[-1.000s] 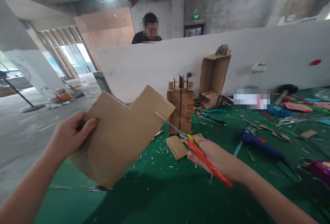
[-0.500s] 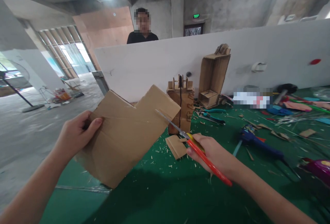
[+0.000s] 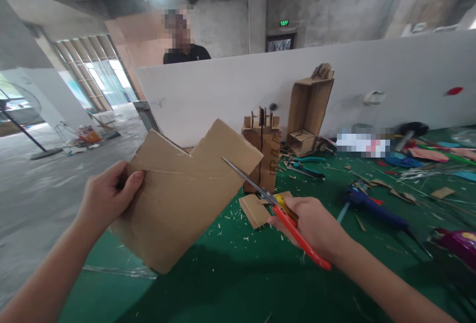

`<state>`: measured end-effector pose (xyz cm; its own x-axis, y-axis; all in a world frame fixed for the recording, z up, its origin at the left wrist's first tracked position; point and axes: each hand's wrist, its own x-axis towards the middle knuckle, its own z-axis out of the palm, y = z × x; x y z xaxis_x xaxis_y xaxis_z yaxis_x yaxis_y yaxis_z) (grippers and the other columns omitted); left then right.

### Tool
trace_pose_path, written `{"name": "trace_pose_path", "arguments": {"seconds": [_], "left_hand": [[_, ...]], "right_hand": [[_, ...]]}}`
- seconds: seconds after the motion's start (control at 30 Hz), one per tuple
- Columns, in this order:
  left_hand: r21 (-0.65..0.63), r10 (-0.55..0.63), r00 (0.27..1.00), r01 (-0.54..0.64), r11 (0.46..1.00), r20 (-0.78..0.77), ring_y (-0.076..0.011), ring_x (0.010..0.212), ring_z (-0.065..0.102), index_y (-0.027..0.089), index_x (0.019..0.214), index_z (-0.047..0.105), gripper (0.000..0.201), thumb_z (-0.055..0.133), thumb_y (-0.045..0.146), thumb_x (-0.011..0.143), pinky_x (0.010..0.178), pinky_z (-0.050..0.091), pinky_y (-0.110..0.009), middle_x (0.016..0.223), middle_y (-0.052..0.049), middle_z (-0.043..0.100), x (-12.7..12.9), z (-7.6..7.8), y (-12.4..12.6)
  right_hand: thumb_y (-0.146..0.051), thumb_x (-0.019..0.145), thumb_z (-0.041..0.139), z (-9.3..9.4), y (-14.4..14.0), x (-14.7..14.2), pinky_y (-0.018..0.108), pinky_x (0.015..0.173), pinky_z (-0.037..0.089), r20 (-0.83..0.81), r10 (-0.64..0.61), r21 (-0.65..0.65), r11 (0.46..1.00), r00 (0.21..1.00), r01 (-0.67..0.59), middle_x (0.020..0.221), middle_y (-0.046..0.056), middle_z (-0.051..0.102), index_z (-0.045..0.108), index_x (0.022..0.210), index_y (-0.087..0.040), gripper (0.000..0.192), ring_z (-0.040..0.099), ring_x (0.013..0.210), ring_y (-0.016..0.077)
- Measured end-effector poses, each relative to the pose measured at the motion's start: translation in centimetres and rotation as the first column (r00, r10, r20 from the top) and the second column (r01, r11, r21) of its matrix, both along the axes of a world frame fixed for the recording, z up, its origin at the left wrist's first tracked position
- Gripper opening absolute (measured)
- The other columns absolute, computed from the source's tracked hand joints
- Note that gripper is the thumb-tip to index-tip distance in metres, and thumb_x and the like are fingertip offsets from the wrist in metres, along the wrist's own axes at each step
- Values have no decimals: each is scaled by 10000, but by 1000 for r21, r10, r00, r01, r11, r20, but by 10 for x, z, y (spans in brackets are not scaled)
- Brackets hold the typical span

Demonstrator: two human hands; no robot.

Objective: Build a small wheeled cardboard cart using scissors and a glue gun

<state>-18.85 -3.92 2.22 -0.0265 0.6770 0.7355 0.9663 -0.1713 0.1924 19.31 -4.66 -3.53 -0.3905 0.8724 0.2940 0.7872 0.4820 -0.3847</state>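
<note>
Almost no writing can be read here: a green lit sign (image 3: 283, 23) hangs high on the concrete wall, but its letters are too small to read, and a patch on the worktop near the white partition (image 3: 334, 80) is blurred. The cardboard piece (image 3: 186, 194) is plain brown corrugated board without any print; it has a stepped outline with a notch in its upper edge, a thin crease line across it, and it is held in the air, tilted, above the near left edge of the green worktop (image 3: 238, 283). The left hand (image 3: 106, 196) grips it at its left edge, with the thumb on the front face and the fingers behind. The right hand (image 3: 316, 226) is closed around the red and yellow handles of the scissors (image 3: 275, 204); the metal blades point up and left, and their tip lies over the right edge of the cardboard piece. Just below the blades a small cardboard scrap (image 3: 255, 211) lies flat on the worktop among many pale chips. Behind it stands a small cardboard model (image 3: 262, 152) with a black cord, and further back a tall open cardboard box (image 3: 308, 110). Teal pliers (image 3: 307, 167) and a blue glue gun (image 3: 372, 206) lie to the right. A person in a dark top (image 3: 186, 53) stands behind the partition.
</note>
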Motion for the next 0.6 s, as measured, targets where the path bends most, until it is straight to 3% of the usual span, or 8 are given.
{"name": "trace_pose_path", "arguments": {"seconds": [0.2,0.37,0.6], "left_hand": [[-32,12,1000,-12,999,7,-104,431,317,218,544,306,364,426,472,775,442,246,-227,432,65,309,2,2,-2],[-86,-3,998,8,996,57,-101,433,321,217,559,315,360,426,484,774,436,240,-228,441,68,303,1,-1,4],[-102,-9,998,16,995,64,-101,448,337,211,584,341,331,428,451,794,456,251,-229,457,67,324,-1,-3,11]], "right_hand": [[-439,836,503,-2,3,2,280,444,345,43,-10,44,999,999,8,512,8,555,363,570,-233,365,504,396,140],[-419,847,487,-7,6,3,291,494,403,33,-15,45,999,999,14,618,71,648,478,611,-212,315,603,508,193],[-476,832,504,-4,5,0,265,468,335,5,11,-34,999,1000,-10,526,2,529,433,577,-216,371,475,452,138]]}}
